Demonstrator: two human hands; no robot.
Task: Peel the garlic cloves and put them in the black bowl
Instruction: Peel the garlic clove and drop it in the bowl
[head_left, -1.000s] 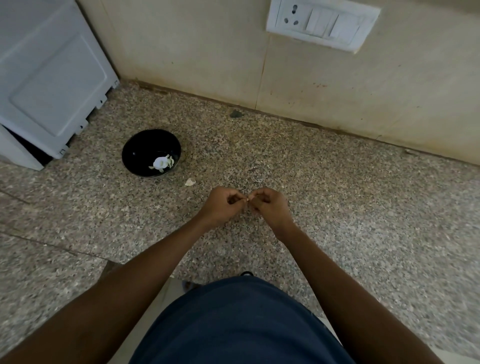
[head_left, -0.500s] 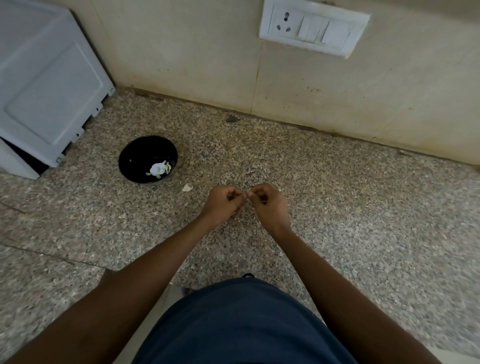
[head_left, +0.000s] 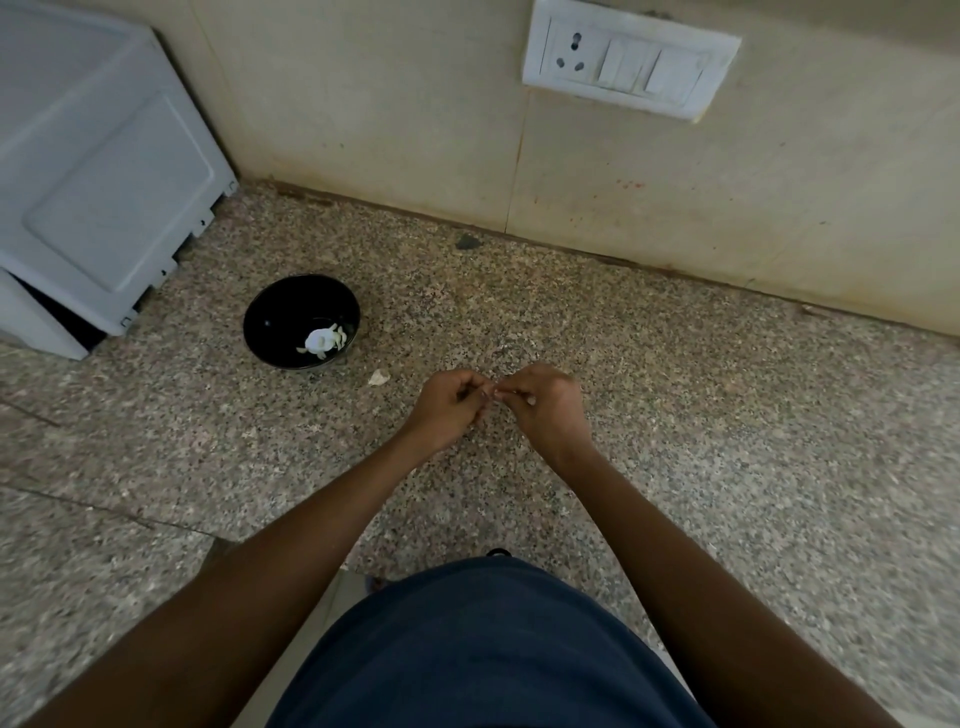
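Garlic clove (head_left: 492, 393) pinched between left hand (head_left: 451, 410), right hand (head_left: 545, 405); black bowl (head_left: 270, 322) well left.

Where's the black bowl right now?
In the head view, the black bowl sits on the speckled counter, left of the left hand and just right of the grey appliance.

- Whatever left hand (head_left: 449, 410) and right hand (head_left: 545, 408) pinch between fingertips: too small to identify.
- Grey appliance (head_left: 98, 176): cut off at left edge.
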